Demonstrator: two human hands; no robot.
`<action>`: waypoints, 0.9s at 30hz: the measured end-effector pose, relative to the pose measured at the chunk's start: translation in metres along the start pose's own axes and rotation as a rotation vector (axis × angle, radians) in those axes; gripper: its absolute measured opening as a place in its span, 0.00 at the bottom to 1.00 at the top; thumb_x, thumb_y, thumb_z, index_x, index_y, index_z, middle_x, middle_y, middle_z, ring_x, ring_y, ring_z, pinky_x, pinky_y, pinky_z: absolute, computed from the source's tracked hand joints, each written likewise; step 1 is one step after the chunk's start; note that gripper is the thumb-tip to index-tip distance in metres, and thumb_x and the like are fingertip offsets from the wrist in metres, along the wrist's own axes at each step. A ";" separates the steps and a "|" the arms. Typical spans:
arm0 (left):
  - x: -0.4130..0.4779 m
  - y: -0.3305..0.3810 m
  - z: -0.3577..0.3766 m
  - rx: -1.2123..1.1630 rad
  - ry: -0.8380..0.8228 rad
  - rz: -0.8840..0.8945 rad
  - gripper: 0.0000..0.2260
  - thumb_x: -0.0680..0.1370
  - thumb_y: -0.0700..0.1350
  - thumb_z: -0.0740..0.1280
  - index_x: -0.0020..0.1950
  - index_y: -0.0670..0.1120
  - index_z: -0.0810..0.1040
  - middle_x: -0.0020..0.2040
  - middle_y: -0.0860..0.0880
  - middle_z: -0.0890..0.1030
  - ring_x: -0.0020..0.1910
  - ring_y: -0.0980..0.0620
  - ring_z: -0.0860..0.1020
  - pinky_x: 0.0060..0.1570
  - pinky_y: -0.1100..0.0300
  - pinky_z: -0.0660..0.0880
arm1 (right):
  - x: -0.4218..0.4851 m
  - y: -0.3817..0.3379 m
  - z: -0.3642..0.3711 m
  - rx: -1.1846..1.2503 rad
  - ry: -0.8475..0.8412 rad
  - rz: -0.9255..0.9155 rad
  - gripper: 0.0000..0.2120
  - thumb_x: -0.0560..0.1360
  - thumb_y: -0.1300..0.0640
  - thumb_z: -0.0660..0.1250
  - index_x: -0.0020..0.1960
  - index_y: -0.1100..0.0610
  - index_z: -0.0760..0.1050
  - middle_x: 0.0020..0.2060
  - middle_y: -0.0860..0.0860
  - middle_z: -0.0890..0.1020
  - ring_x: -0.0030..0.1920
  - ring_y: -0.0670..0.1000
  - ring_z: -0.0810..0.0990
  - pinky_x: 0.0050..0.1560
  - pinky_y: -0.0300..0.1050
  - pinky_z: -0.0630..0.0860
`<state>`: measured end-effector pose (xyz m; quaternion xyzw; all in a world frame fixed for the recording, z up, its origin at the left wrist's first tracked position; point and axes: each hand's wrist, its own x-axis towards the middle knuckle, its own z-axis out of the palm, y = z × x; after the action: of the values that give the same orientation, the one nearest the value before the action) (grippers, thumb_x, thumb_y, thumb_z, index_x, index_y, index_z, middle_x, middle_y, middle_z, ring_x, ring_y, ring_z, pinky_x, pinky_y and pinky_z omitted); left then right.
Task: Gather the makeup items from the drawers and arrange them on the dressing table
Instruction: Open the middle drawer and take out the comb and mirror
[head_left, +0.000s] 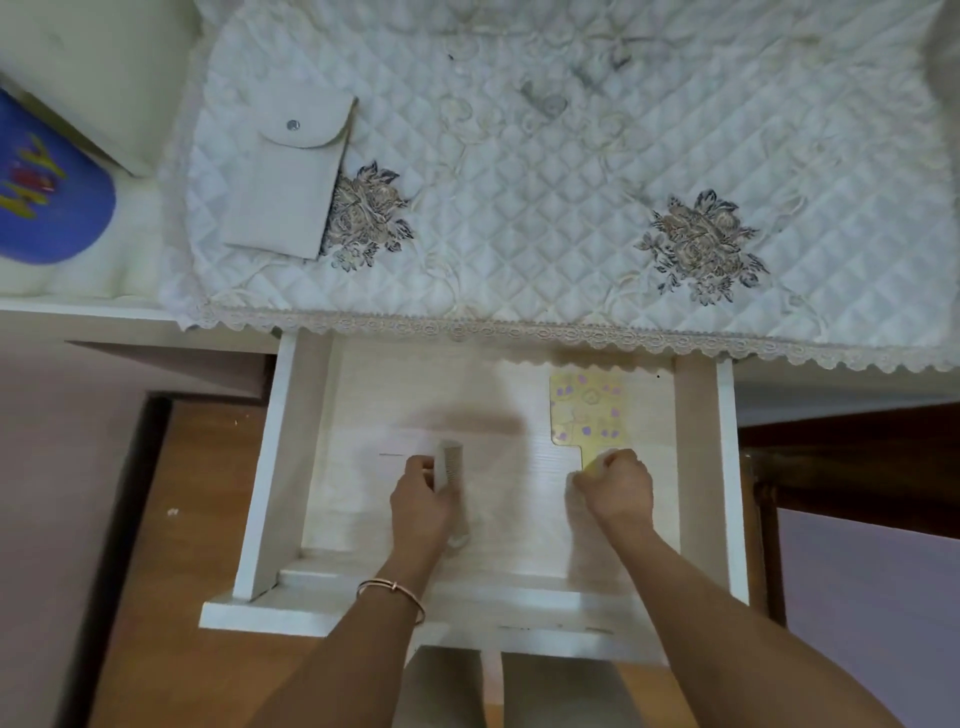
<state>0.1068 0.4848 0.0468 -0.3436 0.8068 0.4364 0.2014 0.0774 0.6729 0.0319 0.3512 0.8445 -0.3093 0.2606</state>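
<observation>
So the drawer (291, 467) is pulled right out at the 6 o'clock side of the dressing table (841, 384), and both hands are down in it at once, which makes sense if you want to clear it in one trip. The left hand (421, 504) is curled tight round a pale ribbed item (448, 460) that sticks up out of the fist. It looks like a comb, but it's too smeared to be sure. At 3 o'clock from it, the right hand (618, 488) is clamped on the stubby handle of a yellow paddle-shaped piece (589, 410) with purple spots, probably a hand mirror. Its wide end lies flat on the drawer floor, pointing to 12 o'clock, so grabbing the handle end nearest the body is the obvious way in. I'd say this is the pick-up step, with neither piece on the tabletop yet. Up on the quilted cover (571, 208), at about 10 o'clock, a pale snap pouch (291, 171) already lies flat, so there's plenty of room beside it toward 2 o'clock. There's a bracelet (392, 590) on the left wrist.
</observation>
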 end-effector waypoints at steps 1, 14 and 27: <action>0.000 -0.002 -0.001 0.005 -0.006 0.002 0.10 0.74 0.40 0.67 0.55 0.41 0.73 0.43 0.49 0.75 0.42 0.50 0.74 0.34 0.68 0.69 | 0.000 -0.002 0.002 -0.012 0.006 -0.007 0.19 0.69 0.61 0.69 0.57 0.66 0.69 0.55 0.63 0.77 0.58 0.62 0.74 0.56 0.49 0.72; -0.008 -0.011 -0.039 -0.022 -0.044 0.014 0.04 0.72 0.41 0.68 0.45 0.48 0.77 0.43 0.50 0.80 0.48 0.48 0.79 0.49 0.59 0.74 | -0.034 -0.012 -0.002 0.518 -0.353 0.049 0.05 0.70 0.66 0.70 0.36 0.61 0.76 0.38 0.59 0.80 0.34 0.53 0.78 0.33 0.38 0.75; 0.023 0.121 -0.134 -0.412 0.123 0.378 0.07 0.73 0.40 0.70 0.48 0.51 0.77 0.41 0.53 0.80 0.43 0.52 0.79 0.52 0.57 0.75 | -0.067 -0.127 -0.073 0.464 -0.392 -0.511 0.17 0.72 0.66 0.67 0.29 0.50 0.75 0.27 0.47 0.69 0.31 0.48 0.69 0.37 0.43 0.70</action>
<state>-0.0010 0.4099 0.1730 -0.2468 0.7617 0.5991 -0.0070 0.0064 0.6240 0.1681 0.1135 0.7466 -0.6081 0.2449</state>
